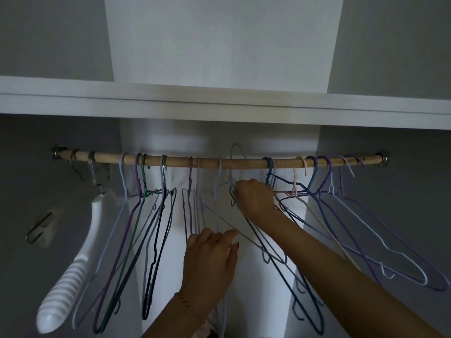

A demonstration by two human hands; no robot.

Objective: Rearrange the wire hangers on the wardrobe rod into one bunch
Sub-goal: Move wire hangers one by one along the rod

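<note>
A wooden wardrobe rod (244,164) runs across the view with several coloured wire hangers spread along it. A left group (144,215) hangs blue, purple, green and dark. Thin pale hangers (197,191) hang in the middle. A right group (329,203) holds blue, cream and purple ones. My right hand (253,198) grips the neck of a pale hanger (235,152) whose hook stands lifted above the rod. My left hand (210,254) is lower, its fingers touching the wires of the middle hangers.
A white shelf (219,106) sits just above the rod. A white plastic hanger (73,264) dangles at the far left beside metal hooks (78,167). A metal clip (39,228) is on the left wall. Rod brackets (57,152) mark both ends.
</note>
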